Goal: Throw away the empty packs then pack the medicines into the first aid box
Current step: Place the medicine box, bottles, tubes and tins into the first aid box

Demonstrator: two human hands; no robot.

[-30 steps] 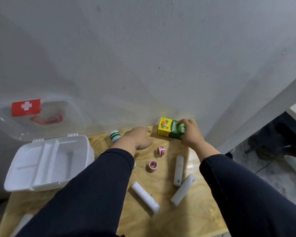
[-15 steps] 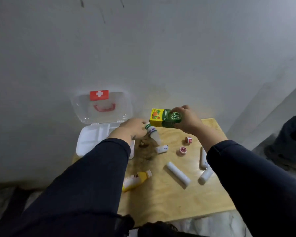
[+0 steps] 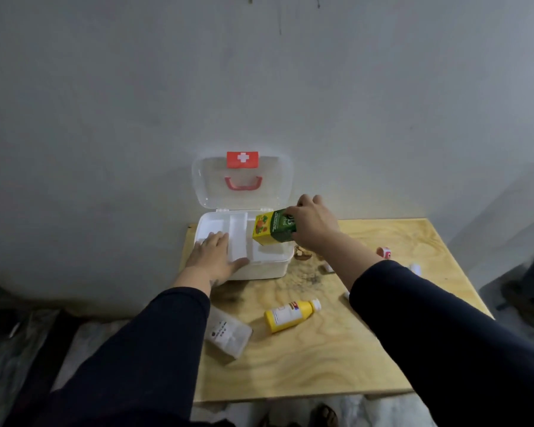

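The white first aid box point(image 3: 269, 268) stands open at the table's far left, its clear lid point(image 3: 244, 180) with red cross and red handle leaning on the wall. My right hand point(image 3: 310, 224) grips a yellow and green medicine carton point(image 3: 273, 231), tilted, just above the box's right compartment. My left hand point(image 3: 213, 257) lies flat with fingers spread on the box's left tray. On the table lie a yellow bottle point(image 3: 290, 314) with a white cap and a clear plastic pack point(image 3: 228, 335) near my left sleeve.
The plywood table point(image 3: 321, 365) sits against a grey wall. A small red and white item point(image 3: 383, 252) and a white tube end point(image 3: 415, 268) lie right of my right arm. A dark stain marks the wood beside the box. Floor shows below the table's front edge.
My right hand has carried the carton left, from over the table to above the open box. My left hand moved from beside the box onto its left tray. The view shifted right.
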